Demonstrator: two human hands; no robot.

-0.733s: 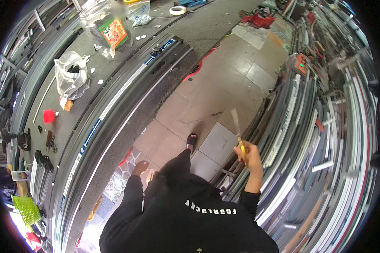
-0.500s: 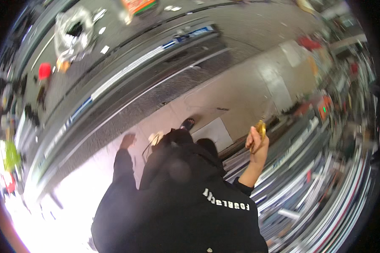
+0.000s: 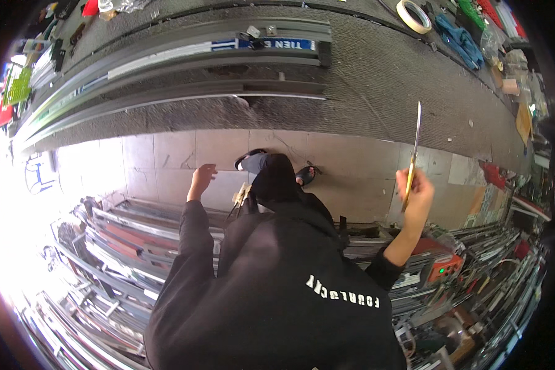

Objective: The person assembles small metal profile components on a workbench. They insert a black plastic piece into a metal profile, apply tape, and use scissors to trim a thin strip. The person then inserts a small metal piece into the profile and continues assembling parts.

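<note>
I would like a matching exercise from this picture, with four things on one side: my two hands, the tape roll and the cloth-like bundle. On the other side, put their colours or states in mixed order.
1. Right hand
2. Left hand
3. Tape roll
4. Cloth-like bundle

A. Blue and crumpled
B. Open, holding nothing that shows
C. Cream-coloured and ring-shaped
D. Closed around a yellow-handled tool

Right pairs: 1-D, 2-B, 3-C, 4-A
</note>
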